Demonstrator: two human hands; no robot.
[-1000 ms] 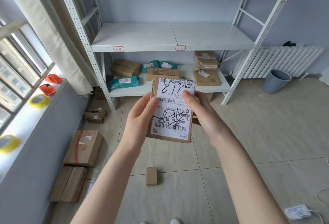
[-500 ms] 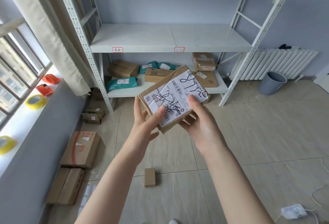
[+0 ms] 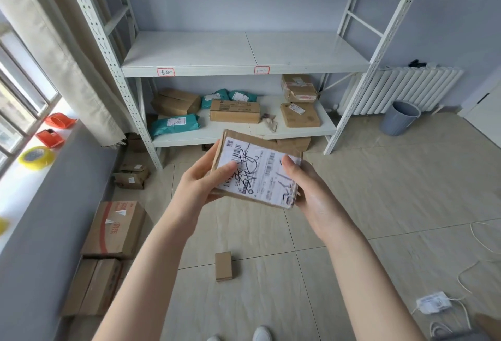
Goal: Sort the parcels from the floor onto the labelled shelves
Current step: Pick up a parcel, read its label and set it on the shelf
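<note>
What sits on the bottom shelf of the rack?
The bottom shelf holds brown cardboard parcels and teal mailer bags. The held parcel hides part of its front edge; the area behind the left post is unseen.

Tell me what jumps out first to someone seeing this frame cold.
The brown parcel at centre frame, its white label scrawled in black marker, held between the left hand and right hand. Behind it, the white shelving rack: middle shelf bare, bottom shelf holding cardboard and teal parcels. More boxes line the floor under the window, at left.
</note>
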